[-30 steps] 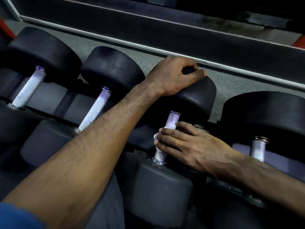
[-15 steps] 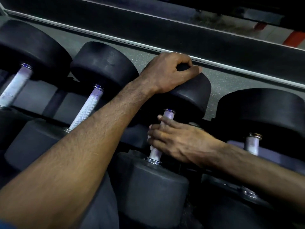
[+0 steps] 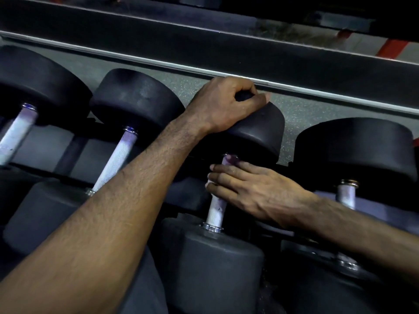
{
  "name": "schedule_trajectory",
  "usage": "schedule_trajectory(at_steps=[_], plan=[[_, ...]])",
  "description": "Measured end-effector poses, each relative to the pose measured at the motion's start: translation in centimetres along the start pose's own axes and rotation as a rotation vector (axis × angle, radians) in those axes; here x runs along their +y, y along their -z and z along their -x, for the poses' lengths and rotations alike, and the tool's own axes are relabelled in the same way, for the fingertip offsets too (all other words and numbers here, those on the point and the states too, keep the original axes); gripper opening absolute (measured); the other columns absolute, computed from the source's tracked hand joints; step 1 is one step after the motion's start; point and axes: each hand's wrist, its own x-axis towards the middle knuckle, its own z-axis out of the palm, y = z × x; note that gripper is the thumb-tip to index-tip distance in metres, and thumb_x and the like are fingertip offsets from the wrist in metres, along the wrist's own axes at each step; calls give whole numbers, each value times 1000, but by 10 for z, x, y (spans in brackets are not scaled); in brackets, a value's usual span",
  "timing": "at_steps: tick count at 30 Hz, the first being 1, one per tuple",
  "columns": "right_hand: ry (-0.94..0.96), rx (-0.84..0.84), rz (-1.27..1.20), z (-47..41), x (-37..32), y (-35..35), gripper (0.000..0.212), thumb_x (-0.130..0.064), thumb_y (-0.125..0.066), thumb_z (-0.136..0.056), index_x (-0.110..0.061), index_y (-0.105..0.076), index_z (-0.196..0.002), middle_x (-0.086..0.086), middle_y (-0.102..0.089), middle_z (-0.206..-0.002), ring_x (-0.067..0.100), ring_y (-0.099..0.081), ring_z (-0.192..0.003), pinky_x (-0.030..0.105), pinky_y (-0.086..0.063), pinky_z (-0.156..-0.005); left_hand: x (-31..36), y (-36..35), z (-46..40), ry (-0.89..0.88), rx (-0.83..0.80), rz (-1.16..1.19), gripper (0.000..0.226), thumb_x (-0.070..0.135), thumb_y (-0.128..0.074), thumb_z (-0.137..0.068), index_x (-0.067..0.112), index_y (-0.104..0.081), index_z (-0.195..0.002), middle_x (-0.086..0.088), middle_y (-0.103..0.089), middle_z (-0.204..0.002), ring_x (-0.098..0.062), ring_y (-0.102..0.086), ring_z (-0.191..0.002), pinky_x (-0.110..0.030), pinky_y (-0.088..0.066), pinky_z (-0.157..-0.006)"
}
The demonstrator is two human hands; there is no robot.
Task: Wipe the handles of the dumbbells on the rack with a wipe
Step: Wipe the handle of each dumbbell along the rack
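Observation:
Several black dumbbells with pale knurled handles lie side by side on the rack. My left hand grips the top of the far head of the third dumbbell. My right hand is wrapped around the upper part of that dumbbell's handle. A small bit of white wipe shows between its fingertips; most of the wipe is hidden under the hand. The lower part of the handle and its chrome collar are bare.
Another dumbbell handle lies to the left under my left forearm, one more handle sits at the far left, and a fourth handle to the right. A dark rail runs behind the speckled floor strip.
My right hand has slid up the handle toward the far head, uncovering more of the lower handle. My left hand has kept its grip on the far head.

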Motion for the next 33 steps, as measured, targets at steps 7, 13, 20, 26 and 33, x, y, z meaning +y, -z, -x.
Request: schedule_trajectory(at_steps=[7, 13, 20, 26, 33], plan=[[39, 17, 8, 16, 0, -3, 57, -17, -7, -111, -8, -37, -159, 13, -36, -166, 30, -30, -156, 47, -27, -126, -4, -4, -3, -1, -2, -4, 46, 77, -55, -89, 38, -79, -95, 22, -76, -93, -4, -71, -95, -42, -59, -90], [132, 14, -13, 24, -3, -9, 52, -16, -20, -113, -6, -25, -163, 15, -24, -171, 30, -19, -159, 47, -26, -126, -3, -3, -2, 7, -4, 10, 46, 78, -56, -89, 39, -80, -96, 21, -77, -92, -4, -71, -94, -42, -59, -89], [175, 58, -38, 19, -4, -14, 49, -14, -28, -113, -4, -31, -161, 15, -31, -168, 31, -25, -157, 47, -30, -124, -2, -2, -1, 9, -7, 14, 39, 71, -61, -93, 37, -80, -95, 22, -75, -90, -1, -70, -92, -42, -59, -88], [55, 188, -95, 27, -3, -5, 42, -15, -34, -112, -8, -55, -148, 12, -51, -157, 29, -50, -143, 40, -45, -112, -3, -1, -1, 0, 5, 8, 41, 72, -60, -93, 36, -80, -96, 20, -76, -89, -4, -70, -91, -43, -59, -87], [42, 144, -322, 23, -16, 9, 23, -21, -50, -105, -16, -66, -120, 4, -61, -107, 24, -54, -93, 37, -45, -73, -1, 0, -1, 11, 0, 5, 43, 74, -59, -91, 37, -80, -96, 19, -76, -89, -4, -70, -91, -43, -59, -88]])
